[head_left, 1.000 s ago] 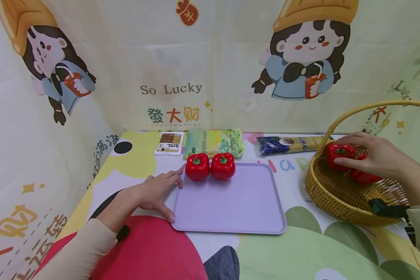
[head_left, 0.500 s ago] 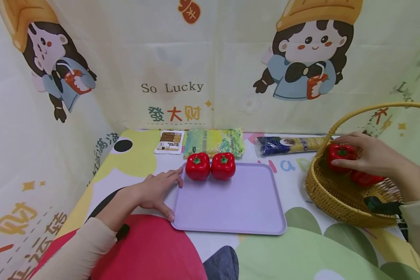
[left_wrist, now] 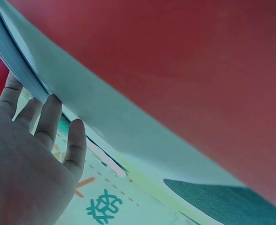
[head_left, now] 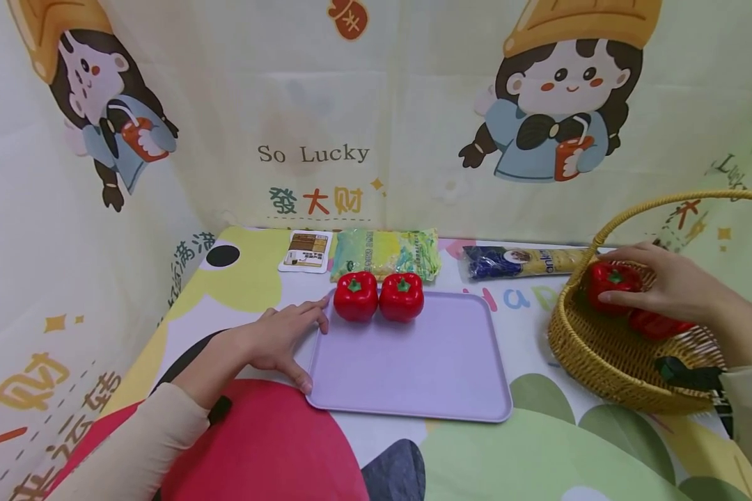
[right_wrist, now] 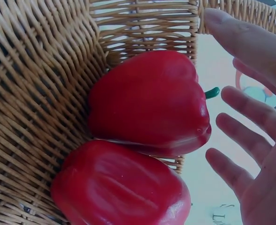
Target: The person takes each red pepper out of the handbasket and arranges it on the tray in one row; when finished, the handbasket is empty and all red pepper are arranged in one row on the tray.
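Two red bell peppers [head_left: 356,307] [head_left: 402,306] stand side by side at the far left of a lilac tray [head_left: 413,369]. My left hand [head_left: 278,344] rests at the tray's left edge, fingers extended and thumb at the near corner. In the left wrist view its fingertips [left_wrist: 53,99] meet the rim. Inside a wicker basket [head_left: 564,330] on the right lie two more bell peppers, one upright [head_left: 617,277] and one beside it [head_left: 661,325]. My right hand [head_left: 677,285] reaches in over the upright pepper [right_wrist: 147,103]. The right wrist view shows its fingers spread around the stem end, apart from the pepper.
Behind the tray lie a green-yellow packet [head_left: 385,252], a small white-brown packet [head_left: 307,251] and a blue-and-yellow pack [head_left: 520,262] reaching behind the basket. The basket's tall handle [head_left: 658,203] arches above the right hand. A printed cloth wall [head_left: 413,195] closes off the back.
The head view has shifted slightly. My right hand stays over the upright pepper in the basket, and the left hand keeps its place at the tray's edge.
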A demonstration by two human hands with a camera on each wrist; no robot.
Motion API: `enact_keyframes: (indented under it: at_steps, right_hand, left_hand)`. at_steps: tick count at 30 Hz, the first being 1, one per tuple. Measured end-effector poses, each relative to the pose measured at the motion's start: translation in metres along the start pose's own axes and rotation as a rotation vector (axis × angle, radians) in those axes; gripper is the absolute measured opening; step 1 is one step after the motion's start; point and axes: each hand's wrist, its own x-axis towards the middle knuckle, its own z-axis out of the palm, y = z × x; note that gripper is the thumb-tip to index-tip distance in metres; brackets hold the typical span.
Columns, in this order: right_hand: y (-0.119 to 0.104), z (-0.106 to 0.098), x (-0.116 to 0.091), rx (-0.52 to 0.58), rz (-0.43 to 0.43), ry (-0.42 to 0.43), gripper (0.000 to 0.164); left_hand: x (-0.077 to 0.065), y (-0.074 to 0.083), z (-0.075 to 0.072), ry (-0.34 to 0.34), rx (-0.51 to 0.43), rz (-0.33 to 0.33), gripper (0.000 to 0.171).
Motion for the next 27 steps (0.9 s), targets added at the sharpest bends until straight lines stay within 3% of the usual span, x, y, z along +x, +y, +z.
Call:
enact_keyframes:
  at_steps: [8, 15, 21, 27]
  right_hand:
    - [0.005, 0.003, 0.0, -0.04, -0.067, -0.026, 0.07]
    - [0.009, 0.005, -0.003, -0.056, -0.025, -0.074, 0.07]
    - [0.017, 0.007, -0.004, -0.103, -0.099, -0.036, 0.062]
    - [0.016, 0.01, -0.004, -0.099, -0.118, -0.047, 0.055]
  left_hand:
    - [0.0, 0.001, -0.001, -0.005, -0.008, -0.005, 0.086]
    - [-0.001, 0.001, -0.001, -0.006, -0.006, -0.007, 0.087]
    - [-0.002, 0.002, -0.002, -0.008, -0.011, -0.01, 0.086]
    - [-0.001, 0.001, -0.001, -0.002, -0.011, -0.007, 0.086]
